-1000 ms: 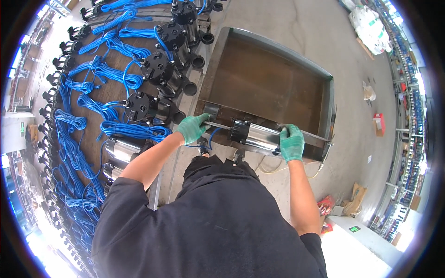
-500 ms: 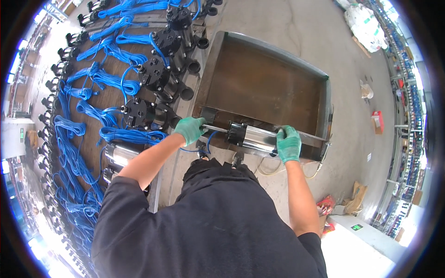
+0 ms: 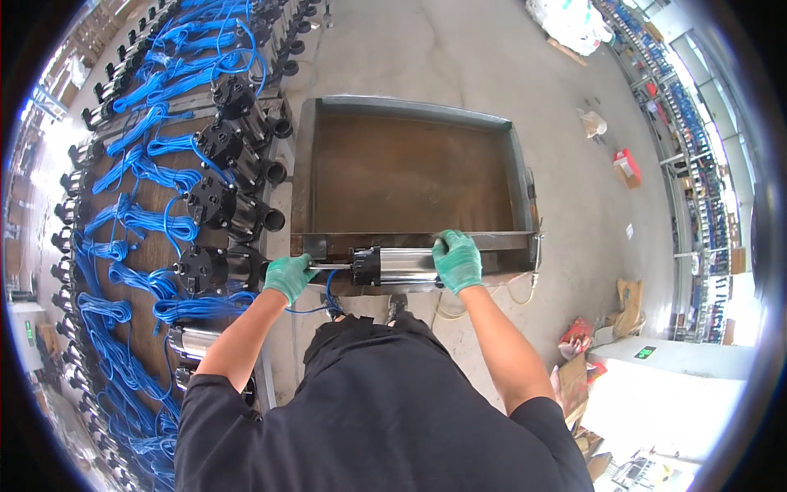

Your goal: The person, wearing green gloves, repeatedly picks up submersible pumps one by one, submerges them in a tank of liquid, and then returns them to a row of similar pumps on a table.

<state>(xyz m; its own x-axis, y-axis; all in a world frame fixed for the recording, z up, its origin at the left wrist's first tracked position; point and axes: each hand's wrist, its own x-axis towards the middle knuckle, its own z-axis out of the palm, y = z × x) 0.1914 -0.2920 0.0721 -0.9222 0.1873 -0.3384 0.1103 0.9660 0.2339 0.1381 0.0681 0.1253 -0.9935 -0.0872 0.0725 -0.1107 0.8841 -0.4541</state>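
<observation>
Tank (image 3: 410,113): brown inside, liquid or bare bottom unclear | steel pump (image 3: 407,264): lying along tank's near edge | left gloved hand (image 3: 289,279): closed on rod (image 3: 330,266) | right gloved hand (image 3: 458,261): clasped over pump's right end

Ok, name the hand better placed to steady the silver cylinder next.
Likely the right hand: it is on the silver cylinder, while the left hand is at the thin rod past the black end.

This is a factory floor or large workshop: rows of matching black-and-silver machines (image 3: 211,203) with bundled blue cables (image 3: 201,308) fill the left, a big metal tank (image 3: 410,109) stands on grey floor (image 3: 393,49), and long, loaded shelves (image 3: 697,238) line the right.
</observation>
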